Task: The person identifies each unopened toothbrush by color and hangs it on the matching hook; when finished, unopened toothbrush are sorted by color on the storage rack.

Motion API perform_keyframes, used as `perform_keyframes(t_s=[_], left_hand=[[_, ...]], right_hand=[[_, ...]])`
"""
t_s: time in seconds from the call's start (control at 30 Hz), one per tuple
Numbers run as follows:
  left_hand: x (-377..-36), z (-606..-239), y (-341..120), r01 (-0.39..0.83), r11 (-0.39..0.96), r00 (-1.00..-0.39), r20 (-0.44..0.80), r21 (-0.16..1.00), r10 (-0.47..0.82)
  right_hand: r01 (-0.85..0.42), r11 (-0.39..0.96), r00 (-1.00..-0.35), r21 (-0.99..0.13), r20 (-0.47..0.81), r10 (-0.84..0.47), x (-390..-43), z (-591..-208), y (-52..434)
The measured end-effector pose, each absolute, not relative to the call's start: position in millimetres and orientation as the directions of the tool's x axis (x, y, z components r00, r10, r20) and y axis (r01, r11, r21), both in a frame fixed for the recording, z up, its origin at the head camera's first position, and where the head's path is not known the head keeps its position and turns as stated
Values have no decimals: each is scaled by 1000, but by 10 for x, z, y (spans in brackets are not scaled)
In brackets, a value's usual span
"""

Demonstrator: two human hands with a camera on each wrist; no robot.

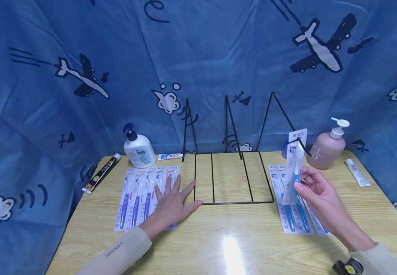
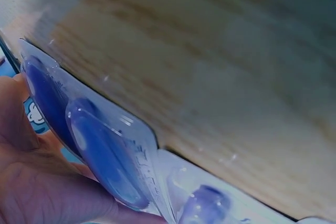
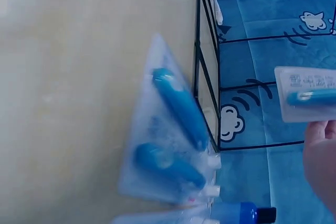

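Observation:
My left hand [image 1: 172,200] lies flat with fingers spread on a row of purple toothbrush packs [image 1: 140,196], which lie left of a black wire rack [image 1: 233,177]. The left wrist view shows those purple toothbrush packs [image 2: 105,150] close up against my palm. My right hand [image 1: 306,185] pinches one blue toothbrush pack [image 1: 294,172] and holds it upright, just right of the rack. In the right wrist view, the held pack [image 3: 310,95] sits above my fingers [image 3: 320,166]. Other blue toothbrush packs [image 1: 291,212] lie on the table below that hand, and these lying packs [image 3: 173,129] also show in the right wrist view.
A white pump bottle [image 1: 139,149] and a small toothpaste box [image 1: 170,156] stand at the back left. A black tube [image 1: 102,172] lies at the left edge. At the back right are a pink pump bottle [image 1: 327,148] and a white tube [image 1: 357,172]. Blue cloth walls surround the wooden table [image 1: 226,236].

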State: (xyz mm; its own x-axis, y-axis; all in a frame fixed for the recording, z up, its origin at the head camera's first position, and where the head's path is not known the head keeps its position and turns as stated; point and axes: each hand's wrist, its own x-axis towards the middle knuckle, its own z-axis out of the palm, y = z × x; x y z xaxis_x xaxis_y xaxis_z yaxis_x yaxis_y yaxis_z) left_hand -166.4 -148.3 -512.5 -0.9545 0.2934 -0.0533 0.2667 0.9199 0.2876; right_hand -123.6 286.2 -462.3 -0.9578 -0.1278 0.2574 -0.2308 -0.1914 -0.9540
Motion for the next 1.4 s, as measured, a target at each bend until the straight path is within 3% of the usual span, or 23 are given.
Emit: perform_keyframes(t_s=[0.17, 0.43, 0.7, 0.9, 1.1, 1.4], left_hand=[[-1667, -5126, -1499, 268, 916, -954, -50, 297, 296], [-1679, -5144, -1498, 268, 917, -954, -52, 294, 295], [-1682, -5147, -1491, 266, 916, -955, -51, 299, 294], [-1675, -5154, -1502, 260, 918, -956, -57, 299, 289], [-1670, -5149, -1479, 266, 921, -954, -57, 286, 293], [-1666, -5158, -1484, 261, 921, -956, -53, 288, 288]], right_hand=[[-246, -223, -955, -943, 275, -111, -1638, -4597, 2719], [-242, -166, -961, -956, 260, -97, -2297, -4527, 2583], [-262, -247, -959, -933, 280, -41, -2666, -4512, 2540], [-319, -244, -947, -916, 315, 56, -2711, -4470, 2558], [-395, -232, -919, -889, 377, 120, -2526, -4417, 2720], [-257, -74, -965, -964, 252, 72, -2010, -4440, 3049]])
